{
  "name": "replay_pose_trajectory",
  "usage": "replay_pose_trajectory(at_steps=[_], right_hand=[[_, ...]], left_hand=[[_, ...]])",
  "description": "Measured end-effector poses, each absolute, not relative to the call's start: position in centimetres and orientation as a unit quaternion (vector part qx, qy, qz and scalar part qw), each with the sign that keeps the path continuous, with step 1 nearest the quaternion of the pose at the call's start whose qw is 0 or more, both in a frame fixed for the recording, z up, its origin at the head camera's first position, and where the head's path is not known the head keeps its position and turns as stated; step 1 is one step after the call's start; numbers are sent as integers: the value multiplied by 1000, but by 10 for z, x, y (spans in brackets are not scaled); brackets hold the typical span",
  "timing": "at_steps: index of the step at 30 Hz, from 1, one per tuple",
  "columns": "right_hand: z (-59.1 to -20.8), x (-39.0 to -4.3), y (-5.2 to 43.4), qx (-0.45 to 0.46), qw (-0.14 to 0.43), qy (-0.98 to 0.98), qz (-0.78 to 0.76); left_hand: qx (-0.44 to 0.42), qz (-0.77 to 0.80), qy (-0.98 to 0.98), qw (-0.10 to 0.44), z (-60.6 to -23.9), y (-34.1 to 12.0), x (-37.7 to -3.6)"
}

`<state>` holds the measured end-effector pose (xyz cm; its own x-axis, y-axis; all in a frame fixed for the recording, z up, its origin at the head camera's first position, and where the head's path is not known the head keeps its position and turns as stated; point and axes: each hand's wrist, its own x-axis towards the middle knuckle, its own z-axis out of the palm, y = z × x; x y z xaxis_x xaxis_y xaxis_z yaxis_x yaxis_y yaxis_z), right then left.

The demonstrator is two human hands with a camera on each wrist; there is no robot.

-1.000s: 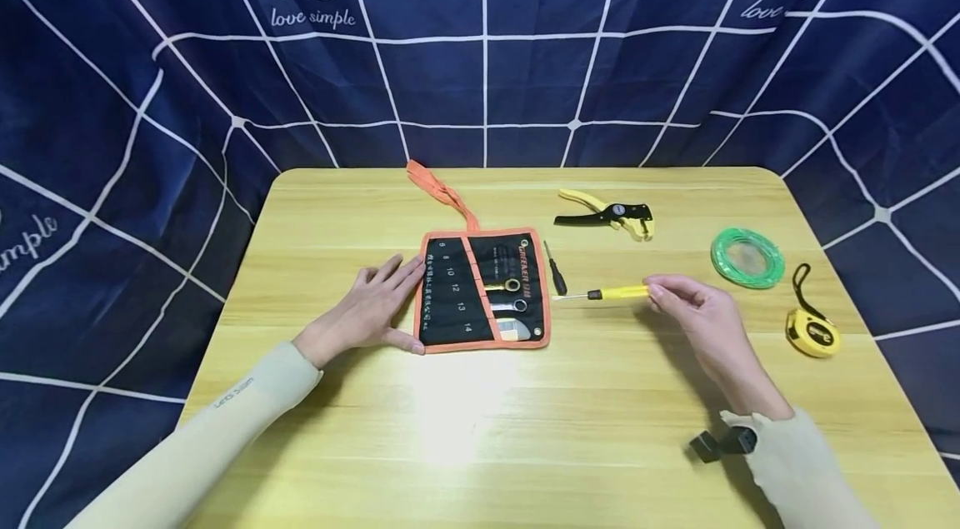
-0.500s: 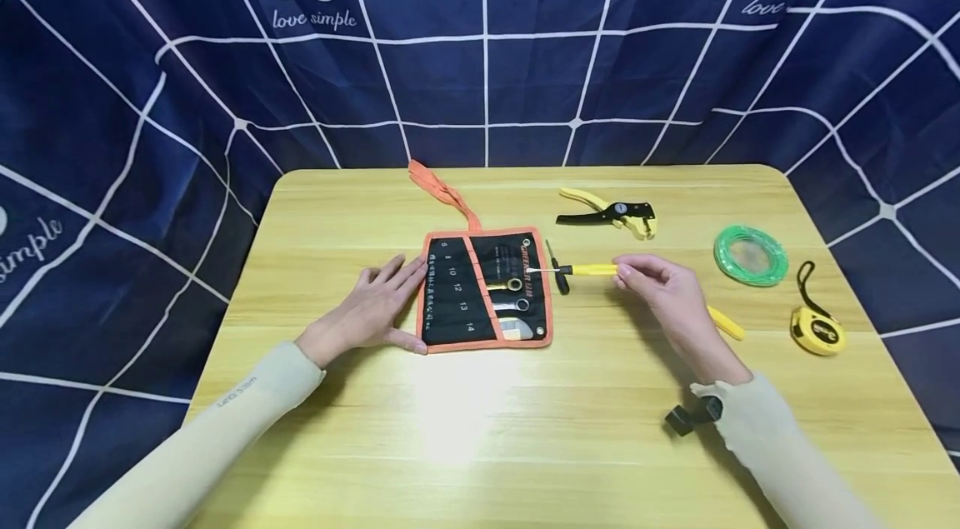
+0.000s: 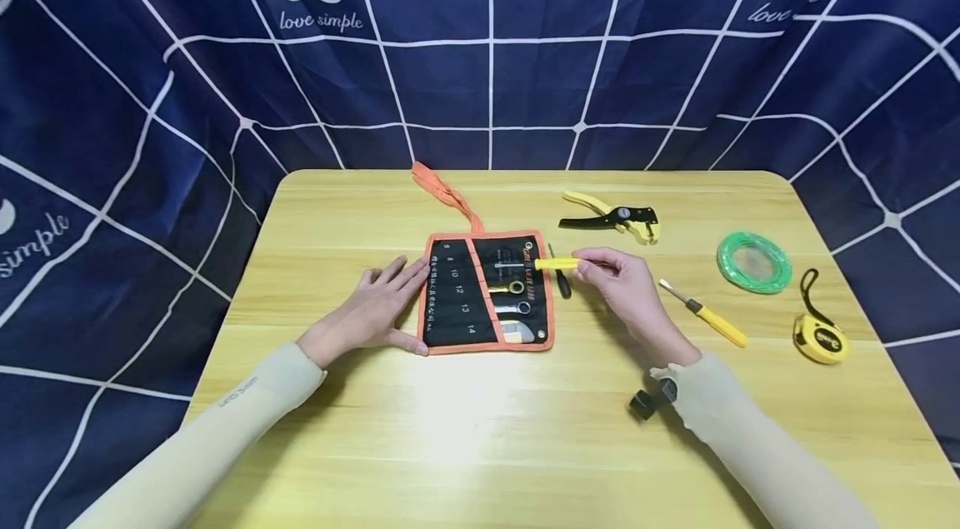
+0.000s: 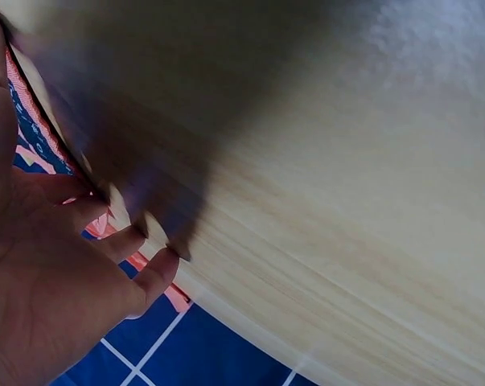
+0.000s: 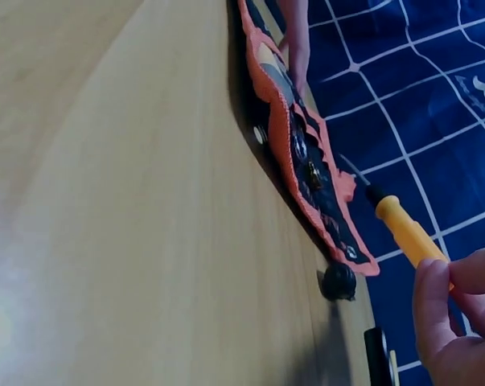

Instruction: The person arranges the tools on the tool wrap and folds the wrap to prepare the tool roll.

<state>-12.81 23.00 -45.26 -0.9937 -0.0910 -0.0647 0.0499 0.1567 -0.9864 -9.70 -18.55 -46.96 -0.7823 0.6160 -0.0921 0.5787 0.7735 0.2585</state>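
Note:
A black tool pouch (image 3: 457, 296) with orange trim lies on the table, its orange tie strap (image 3: 448, 194) stretched out behind it. Two wrenches (image 3: 513, 308) and a grey-and-yellow tool (image 3: 516, 331) sit in its pockets. My left hand (image 3: 372, 308) rests with spread fingers on the pouch's left edge; the left wrist view shows the fingertips at the trim. Between thumb and fingers, my right hand (image 3: 626, 287) pinches the handle end of a yellow screwdriver (image 3: 555, 263). The shaft points left, over the pouch's upper right pockets. In the right wrist view the screwdriver (image 5: 407, 229) appears raised above the pouch.
A small black screwdriver (image 3: 560, 279) lies beside the pouch's right edge. Behind it are yellow-and-black wire strippers (image 3: 618, 217). A second yellow screwdriver (image 3: 708, 316), a coil of green wire (image 3: 753, 262) and a yellow tape measure (image 3: 821, 337) lie toward the right.
My right hand has moved left, carrying the yellow screwdriver from beside the pouch to over its pockets. The second yellow screwdriver has come into sight behind the hand. My left hand stays put.

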Motion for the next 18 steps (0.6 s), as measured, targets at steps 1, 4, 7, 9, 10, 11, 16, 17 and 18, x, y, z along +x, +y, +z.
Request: replay_pose_trajectory(at_steps=[1, 4, 7, 9, 10, 11, 16, 17, 18], right_hand=[[-453, -128, 228, -14, 54, 760, -647], [-453, -129, 222, -19, 54, 775, -630], [-452, -130, 218, -23, 64, 792, -607], [-451, -130, 216, -19, 74, 798, -598], [-451, -130, 215, -18, 80, 800, -595], [-450, -131, 214, -18, 85, 802, -591], [-448, -137, 207, -26, 106, 818, -565], [-448, -138, 205, -29, 110, 821, -559], [-448, -139, 203, -33, 113, 825, -553]], left_hand=[[319, 111, 937, 86, -470, -186, -97], [319, 115, 937, 82, -470, -186, -95], [318, 113, 938, 82, -469, -185, -94], [319, 112, 937, 86, -470, -184, -94], [320, 113, 937, 87, -471, -184, -94], [321, 113, 936, 88, -472, -184, -94], [318, 115, 937, 83, -472, -184, -95], [317, 114, 938, 83, -471, -185, -96], [316, 114, 938, 83, -470, -185, -96]])
